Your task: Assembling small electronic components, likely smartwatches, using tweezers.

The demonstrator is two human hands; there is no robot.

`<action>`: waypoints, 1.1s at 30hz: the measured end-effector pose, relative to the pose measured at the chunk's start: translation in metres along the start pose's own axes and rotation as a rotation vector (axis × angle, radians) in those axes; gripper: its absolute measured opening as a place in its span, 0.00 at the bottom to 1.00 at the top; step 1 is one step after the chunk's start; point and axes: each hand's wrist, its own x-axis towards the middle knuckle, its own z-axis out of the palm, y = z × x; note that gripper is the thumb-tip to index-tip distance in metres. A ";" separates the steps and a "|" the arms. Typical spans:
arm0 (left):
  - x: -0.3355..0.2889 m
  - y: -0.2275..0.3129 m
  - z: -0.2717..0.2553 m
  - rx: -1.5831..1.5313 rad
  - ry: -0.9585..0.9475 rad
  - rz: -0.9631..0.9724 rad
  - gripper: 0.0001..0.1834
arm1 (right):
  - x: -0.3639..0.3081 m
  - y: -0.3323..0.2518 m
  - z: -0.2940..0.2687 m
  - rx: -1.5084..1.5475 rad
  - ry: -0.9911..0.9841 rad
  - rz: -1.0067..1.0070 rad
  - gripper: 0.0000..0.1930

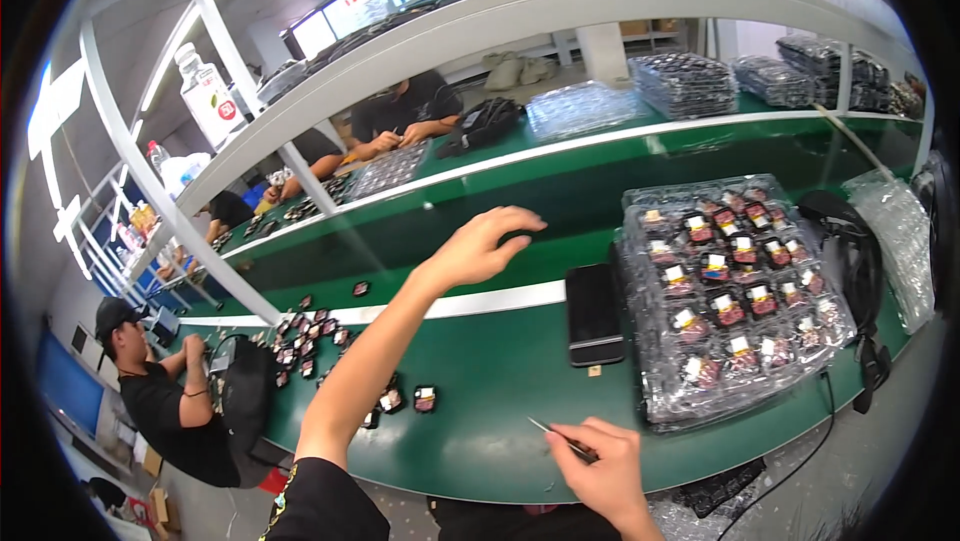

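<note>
One thin tool point(546, 429) in R hand point(605, 461); L hand point(482, 249) mid-air.

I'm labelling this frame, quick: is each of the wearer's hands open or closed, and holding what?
Left hand: open, nothing visible in it.
Right hand: closed, holding a slim tool.

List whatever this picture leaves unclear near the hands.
All in the head view:
Slim tool in the right hand: rear end, covered by the hand.
Small black parts: any behind the left forearm; their markings, too small.
Tray stack: lower contents, behind plastic and glare.
Right forearm: cut off by the lower edge.
</note>
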 end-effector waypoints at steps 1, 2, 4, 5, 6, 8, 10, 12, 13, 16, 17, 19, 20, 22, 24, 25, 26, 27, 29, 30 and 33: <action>-0.031 -0.023 -0.008 0.077 -0.058 -0.112 0.19 | 0.001 0.000 0.002 -0.009 -0.007 0.017 0.08; -0.065 -0.042 -0.019 0.156 -0.115 -0.222 0.20 | 0.002 -0.001 0.003 -0.019 -0.013 0.031 0.08; -0.123 -0.070 -0.036 0.196 -0.192 -0.440 0.24 | 0.006 -0.003 0.003 -0.041 -0.048 0.011 0.08; -0.145 -0.078 -0.041 0.132 -0.176 -0.468 0.27 | 0.005 -0.003 0.002 -0.052 -0.061 0.003 0.08; -0.161 -0.084 -0.040 0.061 -0.160 -0.487 0.29 | 0.005 -0.002 0.001 -0.071 -0.068 -0.002 0.07; -0.171 -0.087 -0.030 0.076 -0.063 -0.482 0.35 | 0.003 -0.002 0.000 -0.085 -0.057 -0.003 0.07; -0.160 -0.080 -0.020 0.126 -0.031 -0.490 0.36 | 0.000 -0.002 -0.002 -0.123 -0.025 -0.005 0.07; -0.146 -0.077 -0.002 0.147 0.091 -0.443 0.34 | 0.000 -0.003 0.002 -0.060 -0.025 0.018 0.07; -0.139 -0.078 0.003 0.119 0.099 -0.439 0.31 | -0.002 -0.004 0.004 -0.072 -0.055 0.044 0.07; -0.140 -0.086 0.009 0.043 0.210 -0.426 0.22 | -0.002 -0.011 0.007 -0.080 -0.096 0.045 0.08; -0.139 -0.087 0.010 0.055 0.202 -0.421 0.22 | -0.001 -0.010 0.005 -0.123 -0.053 0.045 0.08; -0.133 -0.071 0.010 0.124 0.186 -0.399 0.23 | -0.002 -0.008 0.005 -0.094 -0.097 0.063 0.08; -0.127 -0.063 0.009 0.173 0.179 -0.372 0.23 | -0.004 -0.008 0.004 -0.113 -0.073 0.072 0.08; -0.118 -0.031 0.011 0.148 0.150 -0.345 0.24 | -0.005 -0.006 0.003 -0.109 -0.064 0.126 0.08; -0.116 0.020 0.011 0.023 0.044 -0.201 0.24 | -0.004 -0.005 0.003 -0.086 -0.013 0.126 0.07; -0.120 0.049 0.011 0.009 -0.017 -0.171 0.23 | -0.005 -0.006 0.004 -0.054 0.027 0.118 0.07; -0.126 0.077 0.012 -0.006 -0.074 -0.146 0.23 | -0.005 -0.008 0.004 -0.051 0.018 0.133 0.07; -0.130 0.099 0.015 -0.001 -0.112 -0.097 0.23 | -0.004 -0.010 0.001 -0.059 0.038 0.123 0.06; -0.145 0.124 0.027 0.099 -0.132 0.020 0.21 | 0.000 -0.013 0.003 -0.006 0.072 0.074 0.05; -0.152 0.130 0.035 0.197 -0.086 0.097 0.20 | 0.004 -0.013 0.003 0.012 0.041 0.090 0.05; -0.155 0.135 0.039 0.203 -0.128 0.036 0.25 | 0.006 -0.001 0.002 -0.094 0.032 0.101 0.08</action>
